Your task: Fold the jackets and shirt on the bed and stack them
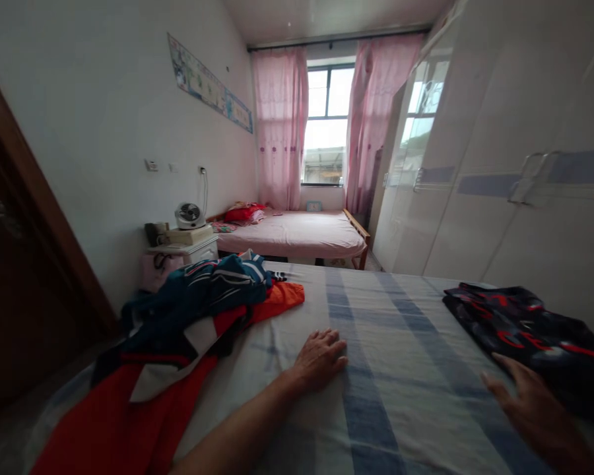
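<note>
My left hand point(321, 356) lies palm down on the striped bed sheet point(406, 369), fingers stretched out and holding nothing. To its left is a heap of clothes: a dark blue garment with white stripes point(218, 284) on top, and red clothing point(123, 415) spilling toward me. My right hand point(529, 402), slightly blurred, is at the right with thumb and fingers apart. It is beside a dark folded garment with red and white print point(525, 330); whether it touches the cloth I cannot tell.
A second bed with a pink sheet point(297, 231) stands beyond, under the window. At the left, a white nightstand point(193, 251) carries a small fan point(189, 216). White wardrobes point(499, 132) line the right side, and a brown door point(10, 264) is at far left.
</note>
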A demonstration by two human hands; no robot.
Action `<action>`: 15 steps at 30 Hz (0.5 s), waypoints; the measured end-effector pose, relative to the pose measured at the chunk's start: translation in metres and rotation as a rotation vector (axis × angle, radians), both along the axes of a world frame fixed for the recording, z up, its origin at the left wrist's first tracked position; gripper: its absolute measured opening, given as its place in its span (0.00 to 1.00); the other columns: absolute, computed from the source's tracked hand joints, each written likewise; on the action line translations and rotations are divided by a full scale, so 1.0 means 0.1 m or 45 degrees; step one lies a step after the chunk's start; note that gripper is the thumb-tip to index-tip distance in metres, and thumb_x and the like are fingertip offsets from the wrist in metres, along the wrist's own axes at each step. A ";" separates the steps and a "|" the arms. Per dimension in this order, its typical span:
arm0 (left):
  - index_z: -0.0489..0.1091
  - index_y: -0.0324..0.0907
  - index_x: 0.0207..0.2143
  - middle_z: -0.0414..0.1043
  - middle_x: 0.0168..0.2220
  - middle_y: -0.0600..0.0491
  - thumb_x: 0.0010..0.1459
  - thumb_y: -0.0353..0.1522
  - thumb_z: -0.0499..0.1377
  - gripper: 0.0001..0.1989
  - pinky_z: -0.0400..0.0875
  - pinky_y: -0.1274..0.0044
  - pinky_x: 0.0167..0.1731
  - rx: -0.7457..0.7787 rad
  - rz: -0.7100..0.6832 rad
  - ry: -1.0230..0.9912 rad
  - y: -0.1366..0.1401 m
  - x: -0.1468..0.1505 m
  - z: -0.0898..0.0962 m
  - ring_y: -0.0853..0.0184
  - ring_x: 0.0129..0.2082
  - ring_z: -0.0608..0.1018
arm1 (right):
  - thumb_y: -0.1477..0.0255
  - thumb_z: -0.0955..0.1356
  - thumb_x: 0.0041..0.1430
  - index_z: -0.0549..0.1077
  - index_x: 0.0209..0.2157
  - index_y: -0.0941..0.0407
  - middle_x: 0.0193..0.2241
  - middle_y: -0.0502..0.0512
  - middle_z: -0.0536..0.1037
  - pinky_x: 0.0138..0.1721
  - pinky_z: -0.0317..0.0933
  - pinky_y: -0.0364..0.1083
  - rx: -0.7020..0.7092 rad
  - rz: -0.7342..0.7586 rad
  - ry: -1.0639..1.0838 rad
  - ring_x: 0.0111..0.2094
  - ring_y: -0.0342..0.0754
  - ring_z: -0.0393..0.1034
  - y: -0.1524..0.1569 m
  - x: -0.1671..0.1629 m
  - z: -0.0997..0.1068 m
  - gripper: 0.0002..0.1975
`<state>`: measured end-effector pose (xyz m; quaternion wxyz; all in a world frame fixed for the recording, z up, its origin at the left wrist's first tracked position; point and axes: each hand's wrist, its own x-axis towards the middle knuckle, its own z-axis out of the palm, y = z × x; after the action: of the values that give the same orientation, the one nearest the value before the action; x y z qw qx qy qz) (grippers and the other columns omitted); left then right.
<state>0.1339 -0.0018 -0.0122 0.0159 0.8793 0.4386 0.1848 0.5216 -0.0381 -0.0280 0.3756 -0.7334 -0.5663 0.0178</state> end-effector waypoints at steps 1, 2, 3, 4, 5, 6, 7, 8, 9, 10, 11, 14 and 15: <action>0.68 0.47 0.50 0.67 0.55 0.49 0.59 0.40 0.53 0.18 0.63 0.69 0.54 0.015 0.010 -0.005 -0.01 -0.03 0.03 0.62 0.55 0.68 | 0.53 0.59 0.50 0.60 0.54 0.49 0.55 0.67 0.63 0.59 0.50 0.56 -0.007 0.074 -0.065 0.59 0.60 0.55 0.11 -0.22 0.03 0.30; 0.68 0.47 0.50 0.67 0.55 0.50 0.58 0.39 0.54 0.18 0.64 0.71 0.53 0.041 0.027 -0.016 -0.02 -0.08 0.07 0.63 0.54 0.69 | 0.54 0.58 0.51 0.61 0.53 0.52 0.54 0.66 0.64 0.59 0.51 0.55 -0.008 0.141 -0.131 0.58 0.60 0.57 0.20 -0.42 0.05 0.30; 0.69 0.47 0.50 0.67 0.55 0.51 0.58 0.39 0.54 0.17 0.65 0.73 0.53 0.078 0.057 -0.032 -0.03 -0.15 0.13 0.64 0.54 0.69 | 0.55 0.57 0.52 0.62 0.53 0.55 0.54 0.66 0.65 0.58 0.52 0.56 -0.003 0.194 -0.188 0.57 0.59 0.58 0.28 -0.58 0.04 0.30; 0.68 0.46 0.50 0.66 0.55 0.51 0.58 0.38 0.54 0.17 0.64 0.73 0.53 0.128 0.103 -0.055 -0.05 -0.24 0.21 0.65 0.54 0.69 | 0.56 0.56 0.53 0.62 0.52 0.58 0.54 0.66 0.65 0.58 0.53 0.56 0.007 0.228 -0.226 0.57 0.59 0.59 0.35 -0.71 0.02 0.30; 0.68 0.46 0.51 0.65 0.56 0.51 0.59 0.36 0.53 0.17 0.63 0.73 0.55 0.188 0.164 -0.081 -0.07 -0.37 0.31 0.64 0.56 0.68 | 0.57 0.56 0.53 0.63 0.52 0.61 0.54 0.67 0.66 0.57 0.54 0.56 0.018 0.243 -0.258 0.57 0.59 0.59 0.40 -0.80 -0.02 0.30; 0.68 0.44 0.51 0.64 0.57 0.50 0.60 0.34 0.52 0.17 0.61 0.72 0.56 0.257 0.242 -0.111 -0.09 -0.52 0.43 0.64 0.57 0.66 | 0.57 0.55 0.54 0.64 0.51 0.62 0.54 0.67 0.66 0.56 0.55 0.56 0.029 0.241 -0.286 0.56 0.59 0.59 0.44 -0.85 -0.07 0.30; 0.67 0.43 0.51 0.63 0.58 0.49 0.60 0.32 0.51 0.17 0.59 0.70 0.57 0.329 0.330 -0.140 -0.11 -0.69 0.55 0.63 0.57 0.65 | 0.58 0.55 0.55 0.64 0.51 0.63 0.53 0.68 0.66 0.55 0.56 0.56 0.031 0.233 -0.313 0.56 0.59 0.60 0.47 -0.88 -0.13 0.29; 0.67 0.41 0.52 0.62 0.58 0.48 0.60 0.30 0.50 0.18 0.57 0.69 0.58 0.401 0.428 -0.168 -0.13 -0.89 0.68 0.61 0.58 0.64 | 0.59 0.54 0.55 0.64 0.51 0.62 0.53 0.68 0.67 0.55 0.57 0.56 0.031 0.223 -0.337 0.55 0.59 0.61 0.49 -0.88 -0.19 0.29; 0.66 0.38 0.52 0.61 0.58 0.45 0.60 0.30 0.49 0.19 0.56 0.66 0.59 0.476 0.539 -0.199 -0.14 -1.11 0.80 0.58 0.59 0.62 | 0.59 0.54 0.55 0.65 0.51 0.62 0.53 0.67 0.68 0.54 0.58 0.56 0.027 0.217 -0.358 0.55 0.59 0.62 0.49 -0.87 -0.24 0.28; 0.64 0.36 0.54 0.59 0.59 0.42 0.60 0.30 0.49 0.20 0.54 0.64 0.59 0.539 0.646 -0.221 -0.16 -1.32 0.90 0.55 0.60 0.60 | 0.59 0.54 0.56 0.65 0.51 0.61 0.53 0.66 0.68 0.53 0.58 0.56 0.022 0.214 -0.376 0.55 0.59 0.62 0.49 -0.86 -0.29 0.28; 0.61 0.34 0.56 0.56 0.60 0.38 0.59 0.31 0.50 0.22 0.52 0.60 0.59 0.595 0.757 -0.245 -0.18 -1.54 0.99 0.51 0.61 0.57 | 0.59 0.54 0.56 0.65 0.51 0.61 0.53 0.66 0.68 0.53 0.59 0.57 0.013 0.217 -0.388 0.54 0.59 0.62 0.48 -0.84 -0.32 0.27; 0.61 0.31 0.55 0.62 0.55 0.32 0.52 0.35 0.57 0.29 0.55 0.53 0.54 0.587 1.110 -0.390 -0.21 -2.11 1.12 0.43 0.58 0.61 | 0.60 0.54 0.57 0.65 0.51 0.62 0.53 0.66 0.67 0.52 0.59 0.57 -0.038 0.235 -0.404 0.55 0.59 0.61 0.45 -0.82 -0.34 0.28; 0.65 0.32 0.52 0.67 0.50 0.33 0.50 0.35 0.59 0.27 0.57 0.53 0.52 0.520 1.189 -0.480 -0.21 -2.25 1.13 0.42 0.54 0.65 | 0.60 0.54 0.57 0.65 0.52 0.62 0.54 0.66 0.67 0.51 0.59 0.58 -0.059 0.232 -0.408 0.55 0.59 0.61 0.44 -0.83 -0.33 0.28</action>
<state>-0.0906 -0.0223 0.1009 -0.1609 0.5277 0.7274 0.4082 0.4386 0.0058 -0.0605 0.2604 -0.6811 -0.6823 -0.0522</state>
